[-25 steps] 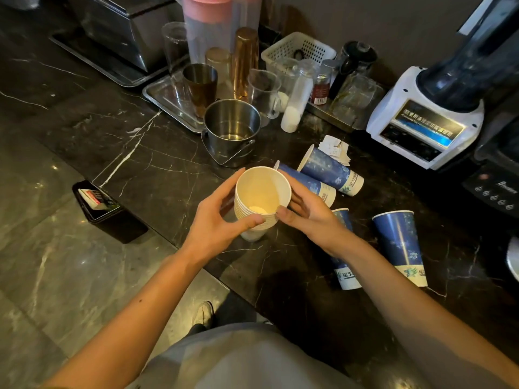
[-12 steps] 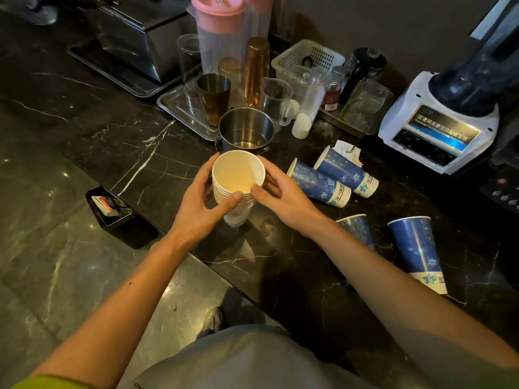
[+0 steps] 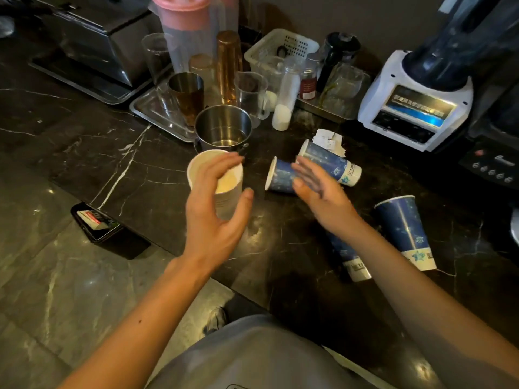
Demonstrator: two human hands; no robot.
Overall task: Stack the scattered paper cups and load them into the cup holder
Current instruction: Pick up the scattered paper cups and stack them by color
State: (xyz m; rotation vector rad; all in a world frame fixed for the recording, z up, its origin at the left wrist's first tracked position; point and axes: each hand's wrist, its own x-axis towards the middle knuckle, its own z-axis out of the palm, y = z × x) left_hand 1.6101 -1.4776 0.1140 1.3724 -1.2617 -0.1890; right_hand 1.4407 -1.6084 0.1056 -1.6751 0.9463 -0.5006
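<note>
Cup stack (image 3: pixel 228 196) — stood on worktop (image 3: pixel 157 169), your left hand (image 3: pixel 213 220) loose-fingered over it; right hand (image 3: pixel 320 192) straight-fingered above a fallen cup (image 3: pixel 279 175).

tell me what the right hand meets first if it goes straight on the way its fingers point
Probably the blue cup lying on its side, directly ahead of the right hand. How high the hand is above it is unclear.

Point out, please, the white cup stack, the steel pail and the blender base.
white cup stack (image 3: pixel 228 203), head view, outer side wall below the rim.
steel pail (image 3: pixel 219 125), head view, inner wall.
blender base (image 3: pixel 412 108), head view, front display panel.
</note>
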